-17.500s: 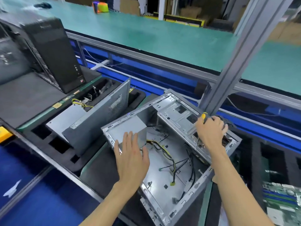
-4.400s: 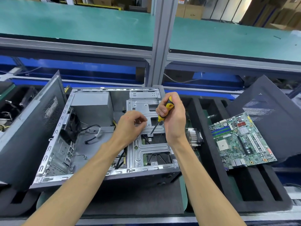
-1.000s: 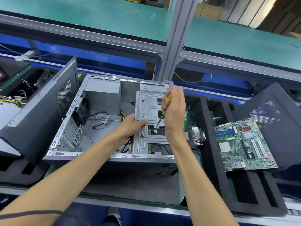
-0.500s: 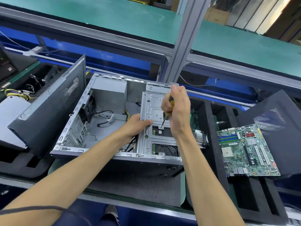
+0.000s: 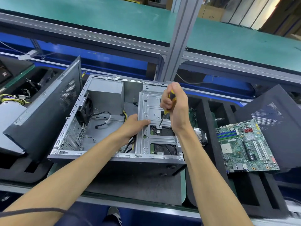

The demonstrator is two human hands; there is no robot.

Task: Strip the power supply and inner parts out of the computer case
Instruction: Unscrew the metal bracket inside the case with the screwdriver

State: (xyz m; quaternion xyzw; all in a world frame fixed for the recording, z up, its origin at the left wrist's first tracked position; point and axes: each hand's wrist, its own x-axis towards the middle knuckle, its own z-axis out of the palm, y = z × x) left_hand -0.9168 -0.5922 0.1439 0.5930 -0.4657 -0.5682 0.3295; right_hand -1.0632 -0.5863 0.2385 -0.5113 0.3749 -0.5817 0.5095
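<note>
Nearest you, the computer case (image 5: 114,159) lies on its side, open top up, on the dark foam tray (image 5: 135,185). Your left hand (image 5: 132,128) grips the left edge of the metal drive cage (image 5: 156,126), thumb on top, steadying it. Your right hand (image 5: 175,108) is clamped round the yellow screwdriver (image 5: 169,103), tip down on a screw (image 5: 159,126) on the cage's middle bar. Hands close together, not touching.

Risks: the shaft leans, so the tip could cam out of the screw head and stab the drive board visible through the cage opening just beside it. A loosened screw could drop into the case among the black cables (image 5: 102,121). If your left hand lets go, the cage may shift and bind the screw.

Farther in, the power supply (image 5: 105,98) sits in the far left corner of the case, not yet removed. A fan (image 5: 84,111) is mounted on the left wall.

Right of the case, a motherboard (image 5: 246,145) lies out on the foam against a dark panel (image 5: 275,121). Left, another panel (image 5: 47,108) leans on the case. Beyond: green bench top (image 5: 114,18).
</note>
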